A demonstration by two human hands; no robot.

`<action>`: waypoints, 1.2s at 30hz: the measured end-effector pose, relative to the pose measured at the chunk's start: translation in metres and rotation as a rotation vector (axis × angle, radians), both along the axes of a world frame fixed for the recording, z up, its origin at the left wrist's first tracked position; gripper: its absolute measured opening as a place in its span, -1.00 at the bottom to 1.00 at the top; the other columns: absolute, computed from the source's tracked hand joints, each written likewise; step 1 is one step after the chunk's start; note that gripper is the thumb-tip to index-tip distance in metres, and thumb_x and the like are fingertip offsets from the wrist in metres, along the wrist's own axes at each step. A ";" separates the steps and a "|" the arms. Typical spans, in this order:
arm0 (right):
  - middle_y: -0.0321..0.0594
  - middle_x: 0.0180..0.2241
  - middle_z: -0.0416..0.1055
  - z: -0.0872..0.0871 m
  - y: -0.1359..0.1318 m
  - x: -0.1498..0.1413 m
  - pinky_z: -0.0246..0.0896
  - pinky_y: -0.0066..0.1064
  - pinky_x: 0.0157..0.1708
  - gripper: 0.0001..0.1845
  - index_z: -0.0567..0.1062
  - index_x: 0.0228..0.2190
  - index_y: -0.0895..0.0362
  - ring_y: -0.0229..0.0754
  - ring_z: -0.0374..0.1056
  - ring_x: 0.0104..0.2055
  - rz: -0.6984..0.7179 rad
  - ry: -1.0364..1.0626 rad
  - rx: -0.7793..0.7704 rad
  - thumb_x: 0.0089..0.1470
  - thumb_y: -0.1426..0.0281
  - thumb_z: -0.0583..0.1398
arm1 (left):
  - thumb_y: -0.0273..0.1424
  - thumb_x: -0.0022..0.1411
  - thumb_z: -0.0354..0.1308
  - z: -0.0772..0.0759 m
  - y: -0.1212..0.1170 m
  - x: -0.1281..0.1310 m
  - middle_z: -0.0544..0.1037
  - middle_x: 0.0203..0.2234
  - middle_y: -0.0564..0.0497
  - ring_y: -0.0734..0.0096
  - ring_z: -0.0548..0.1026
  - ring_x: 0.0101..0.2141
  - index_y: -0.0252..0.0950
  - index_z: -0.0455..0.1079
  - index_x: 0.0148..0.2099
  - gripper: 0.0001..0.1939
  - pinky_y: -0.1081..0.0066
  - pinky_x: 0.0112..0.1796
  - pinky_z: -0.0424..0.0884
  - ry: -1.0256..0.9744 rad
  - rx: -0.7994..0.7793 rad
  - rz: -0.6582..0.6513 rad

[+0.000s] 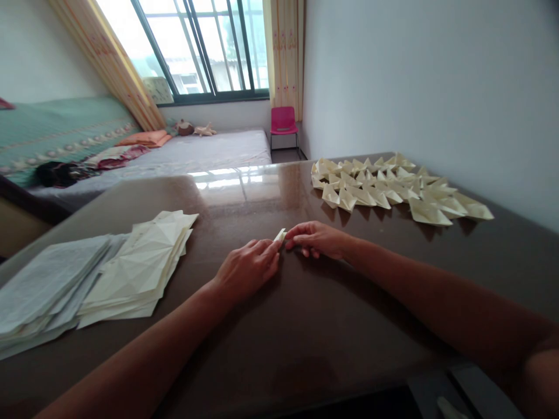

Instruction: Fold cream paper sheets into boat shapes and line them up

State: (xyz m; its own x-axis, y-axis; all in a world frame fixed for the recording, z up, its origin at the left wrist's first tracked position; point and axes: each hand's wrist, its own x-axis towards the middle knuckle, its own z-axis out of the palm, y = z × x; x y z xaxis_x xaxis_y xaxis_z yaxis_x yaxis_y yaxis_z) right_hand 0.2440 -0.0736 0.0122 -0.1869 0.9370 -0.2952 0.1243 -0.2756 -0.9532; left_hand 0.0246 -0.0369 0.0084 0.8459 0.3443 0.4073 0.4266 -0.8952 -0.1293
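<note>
A small folded piece of cream paper (280,235) is at the middle of the brown table (244,203), mostly hidden by my fingers. My left hand (250,266) is closed around its near left side, fingers pressed together. On the right, my right hand (315,238) pinches at the paper's other edge with thumb and forefinger, the remaining fingers curled below. To the far right stand several folded paper boats (375,189) in rows. A stack of creased cream sheets (140,262) lies to the left of my left hand.
Beside the creased sheets, a pile of greyish papers (48,285) reaches the table's left side. A white wall (428,81) runs along the right. Past the table are a bed (231,145) and a pink chair (283,121) under the window.
</note>
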 end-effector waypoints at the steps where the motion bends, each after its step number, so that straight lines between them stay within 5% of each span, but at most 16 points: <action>1: -0.19 -0.23 0.51 0.000 0.000 -0.001 0.04 -0.72 -0.76 -0.76 0.46 -0.18 0.20 -0.50 0.24 -0.61 -0.010 -0.008 0.014 0.07 0.47 0.13 | -0.34 0.34 -0.07 0.000 -0.001 0.000 0.56 -0.16 -0.04 0.32 0.49 -0.24 -0.28 0.32 0.09 -0.67 0.37 -0.28 0.43 0.011 -0.004 0.000; 9: -0.31 -0.44 0.43 -0.004 -0.004 -0.006 0.03 -0.65 -0.79 -0.63 0.48 -0.07 0.17 -0.49 0.12 -0.71 -0.003 -0.268 0.183 0.09 0.47 0.06 | -0.14 0.32 -0.05 0.004 -0.006 0.000 0.47 -0.01 -0.03 0.21 0.41 -0.11 -0.19 0.32 0.09 -0.60 0.31 -0.27 0.45 0.118 -0.040 0.039; 15: -0.41 -0.63 0.32 -0.009 -0.002 -0.005 -0.01 -0.67 -0.77 -0.58 0.45 0.02 0.12 -0.47 0.08 -0.73 0.000 -0.409 0.242 0.12 0.44 0.07 | -0.20 0.32 -0.06 0.001 0.002 0.005 0.46 0.00 -0.06 0.20 0.40 -0.11 -0.19 0.29 0.12 -0.61 0.32 -0.28 0.45 0.092 -0.071 0.110; 25: -0.32 -0.48 0.45 -0.005 -0.002 -0.006 0.03 -0.66 -0.79 -0.65 0.45 -0.07 0.17 -0.47 0.12 -0.72 -0.028 -0.382 0.188 0.09 0.48 0.09 | -0.58 0.18 -0.07 0.003 0.011 0.000 0.43 0.04 -0.02 0.26 0.41 -0.09 -0.16 0.17 0.24 -0.42 0.30 -0.12 0.43 0.073 -0.187 0.102; 32: -0.26 -0.37 0.47 -0.002 -0.002 -0.007 0.07 -0.66 -0.78 -0.60 0.43 -0.05 0.22 -0.47 0.13 -0.67 -0.034 -0.180 0.095 0.05 0.53 0.06 | -0.59 0.16 -0.11 0.001 0.012 -0.006 0.38 0.06 -0.11 0.21 0.38 0.00 -0.27 0.25 0.20 -0.45 0.22 -0.02 0.41 0.037 -0.232 0.092; 36: -0.27 -0.36 0.50 -0.005 0.000 -0.008 0.08 -0.67 -0.77 -0.62 0.47 -0.09 0.20 -0.48 0.12 -0.67 -0.040 -0.086 0.089 0.03 0.52 0.08 | -0.57 0.18 -0.07 -0.001 0.011 -0.005 0.35 0.08 -0.06 0.22 0.37 -0.01 -0.10 0.25 0.20 -0.44 0.30 -0.15 0.47 0.079 -0.203 0.136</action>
